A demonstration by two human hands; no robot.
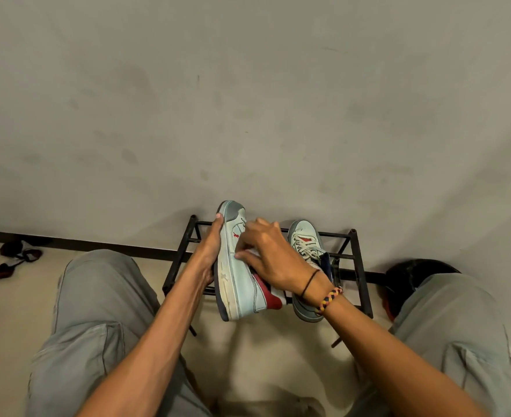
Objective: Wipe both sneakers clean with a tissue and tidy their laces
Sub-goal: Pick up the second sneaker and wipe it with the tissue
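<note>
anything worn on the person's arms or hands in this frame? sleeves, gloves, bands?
Both forearms are bare: no sleeves or gloves in view. The left hand and its wrist carry nothing visible. The right hand has two bands at the wrist: a thin black cord and, just behind it, a thicker braided bracelet in yellow, dark and reddish strands. No rings visible.

We see one pale-blue sneaker (242, 266) tipped on its side, tissue (252, 253) against it; its twin (306, 251) sits upright, laced.
</note>
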